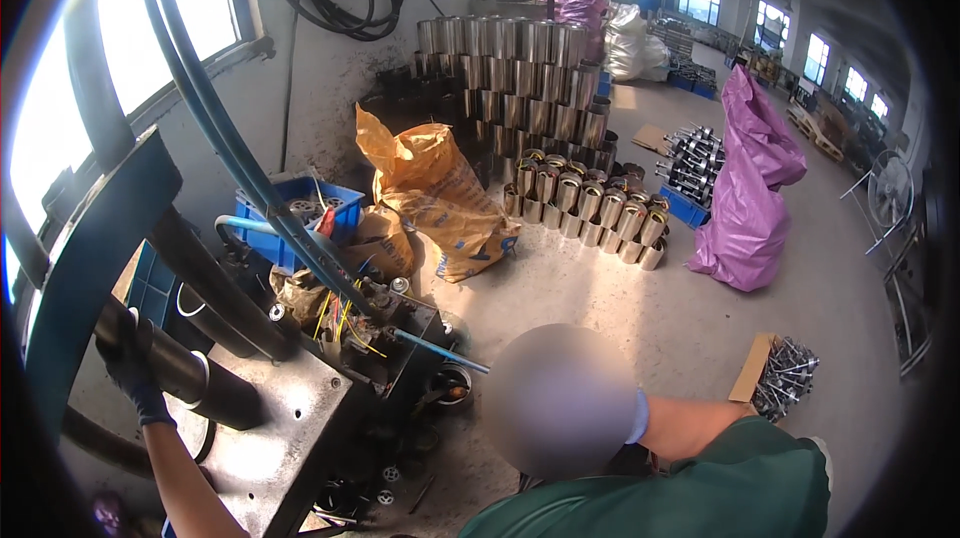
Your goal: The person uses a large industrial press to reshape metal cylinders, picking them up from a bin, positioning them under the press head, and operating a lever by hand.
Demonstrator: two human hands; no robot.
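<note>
My left hand (pixel 130 373), in a dark blue glove, is up against a dark cylinder (pixel 172 353) at the far left, above a metal plate (pixel 275 458); it sits in shadow, and I cannot tell whether the fingers are clamped round the cylinder or only laid on it; a bright metal ring (pixel 203 375) encircles the column just below. My right arm comes leftward out of a green sleeve (pixel 750 463); my right hand (pixel 641 416) is blurred over except for a pale bluish glove edge at the wrist, so I cannot tell how those fingers stand or what they hold. As for writing, the orange sack (pixel 415 163) carries large blue printed characters, bent by its creases; it stands near a blue crate (pixel 350 210); beyond it, shiny metal cylinders (pixel 520 88) are stacked in tiers; to the right stands a purple sack (pixel 750 208), and nearer me lies a pile of metal shafts (pixel 787 378) beside a cardboard flap (pixel 752 368).
</note>
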